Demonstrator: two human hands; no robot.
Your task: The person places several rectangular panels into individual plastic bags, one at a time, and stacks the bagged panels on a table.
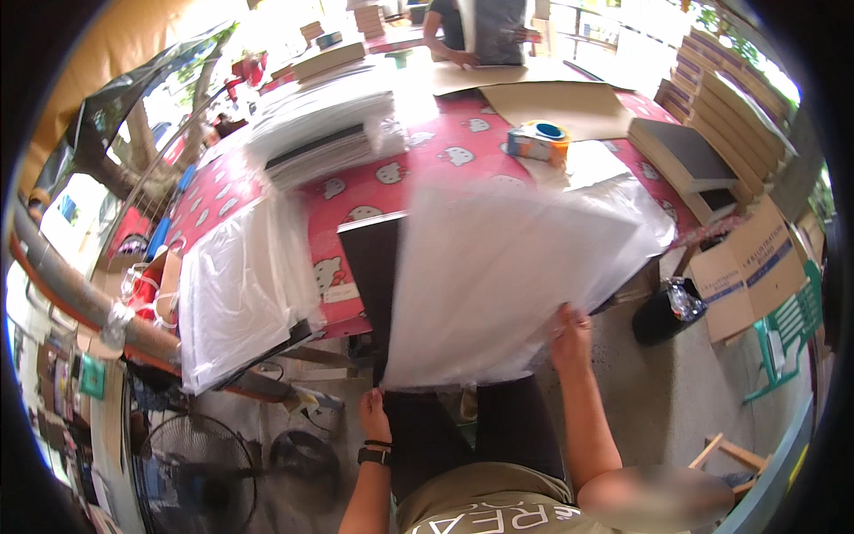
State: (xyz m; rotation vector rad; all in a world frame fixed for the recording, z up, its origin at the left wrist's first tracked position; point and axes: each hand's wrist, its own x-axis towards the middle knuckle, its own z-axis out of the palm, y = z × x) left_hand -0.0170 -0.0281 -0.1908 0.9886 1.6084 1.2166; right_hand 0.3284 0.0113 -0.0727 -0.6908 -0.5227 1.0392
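Note:
A whitish, see-through plastic sleeve [498, 285], smeared by motion, is stretched up in front of me over the near edge of the table. My right hand [572, 334] pinches its right edge. Beside the sleeve's left side, and partly behind it, stands a black board [369, 267]. My left hand [374, 414] is closed at the board's lower corner; whether it also grips the plastic there is hard to see. To the left, a pile of clear plastic sleeves [240, 285] drapes over the table edge.
The table has a pink patterned cover [445, 151]. On it are a stack of plastic-wrapped boards [325, 133], a tape roll [538, 142], brown cardboard [556, 107] and black-topped boards [680, 151]. Across stands a person [449, 36]. A black bin [663, 316], green chair [792, 329] and fan [196, 463] surround me.

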